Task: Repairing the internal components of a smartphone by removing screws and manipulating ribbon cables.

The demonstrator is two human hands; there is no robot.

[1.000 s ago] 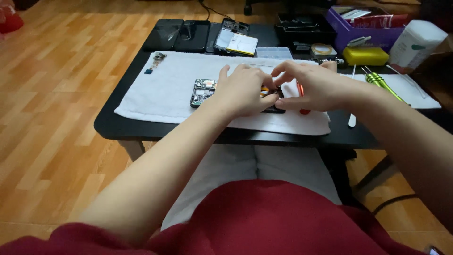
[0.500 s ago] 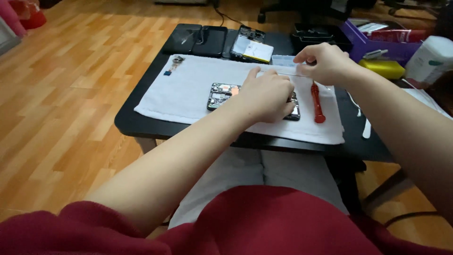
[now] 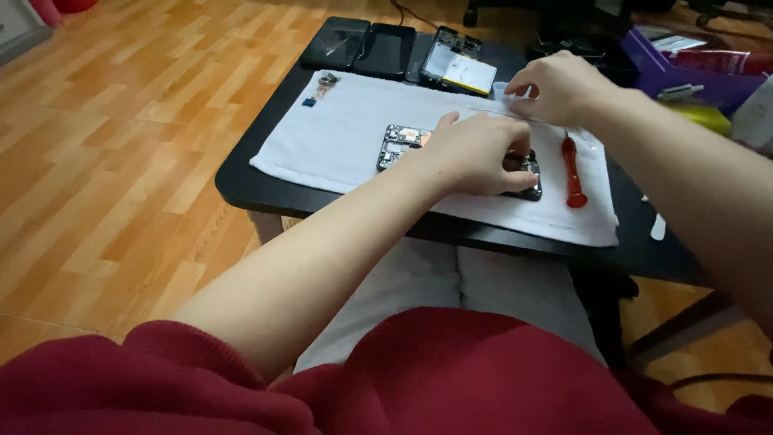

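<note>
Opened phone (image 3: 398, 145), with its circuit boards exposed, is pinned flat on the white towel (image 3: 346, 137) under the left hand (image 3: 475, 153). Most of the device is covered by the palm and fingers; only its left end shows beyond the thumb side, and its right corner shows just past the fingertips. The left fingers are spread and pressed down on the device rather than curled around it.

Beyond the left fingertips, near the far edge of the towel, the right hand (image 3: 555, 84) is held with its fingers curled and pinched together at a small pale object (image 3: 501, 89); whether that object is actually gripped cannot be told.

Just to the right of the left fingertips, a red-handled screwdriver (image 3: 572, 173) is laid on the towel, apart from both hands. Far to the left of the fingers, a small loose phone part (image 3: 320, 84) is seen at the towel's corner. Beyond the right fingers, on the black table (image 3: 241, 185), two dark phones (image 3: 362, 44) and a disassembled phone with a pale battery (image 3: 459, 68) are lined up. A purple box (image 3: 684, 76) is placed to the right of the right hand.
</note>
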